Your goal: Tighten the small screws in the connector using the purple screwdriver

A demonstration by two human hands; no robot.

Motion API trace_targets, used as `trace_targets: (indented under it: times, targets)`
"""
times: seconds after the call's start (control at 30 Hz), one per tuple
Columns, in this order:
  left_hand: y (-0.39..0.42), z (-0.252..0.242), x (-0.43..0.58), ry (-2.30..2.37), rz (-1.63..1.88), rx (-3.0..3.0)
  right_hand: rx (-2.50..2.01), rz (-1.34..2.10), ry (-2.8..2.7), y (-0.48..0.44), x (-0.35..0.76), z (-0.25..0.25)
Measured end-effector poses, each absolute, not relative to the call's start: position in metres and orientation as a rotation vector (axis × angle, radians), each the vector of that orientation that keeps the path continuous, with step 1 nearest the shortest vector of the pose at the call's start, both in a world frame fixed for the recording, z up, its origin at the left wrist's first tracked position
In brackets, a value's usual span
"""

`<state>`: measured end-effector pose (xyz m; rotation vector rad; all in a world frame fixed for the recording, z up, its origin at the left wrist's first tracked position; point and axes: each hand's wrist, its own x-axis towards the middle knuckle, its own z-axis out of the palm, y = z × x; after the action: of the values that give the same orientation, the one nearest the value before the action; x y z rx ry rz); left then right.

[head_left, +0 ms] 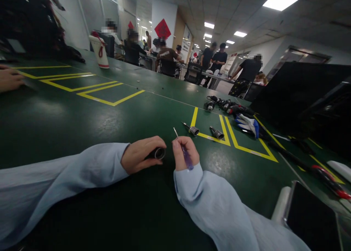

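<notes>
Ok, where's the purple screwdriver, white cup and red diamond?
Purple screwdriver [187, 158]: head view, on its handle.
White cup [102, 59]: head view, on its side.
Red diamond [162, 29]: head view, on its middle.

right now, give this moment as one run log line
left hand: holds hollow cylindrical part | right hand: holds purple-handled tool, shaft pointing away | two metal parts: lying on green table

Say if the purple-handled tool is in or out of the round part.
Out. The purple-handled tool shows its bare shaft beyond the right hand, apart from the round part in the left hand.
</notes>
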<state>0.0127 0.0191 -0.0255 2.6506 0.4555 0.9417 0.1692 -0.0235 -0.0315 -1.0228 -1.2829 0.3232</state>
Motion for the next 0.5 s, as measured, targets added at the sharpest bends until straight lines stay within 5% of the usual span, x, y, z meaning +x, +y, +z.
trace_targets:
  times: [0.23, 0.5]
  targets:
    - [0.036, -0.024, 0.004, 0.437, 0.715, 2.893, -1.101, 0.804, -1.021, -0.009, 0.163, -0.042]
    - [0.051, -0.008, 0.009, 0.512, 0.349, 3.183, -1.084, 0.848, -1.147, 0.002, 0.168, -0.049]
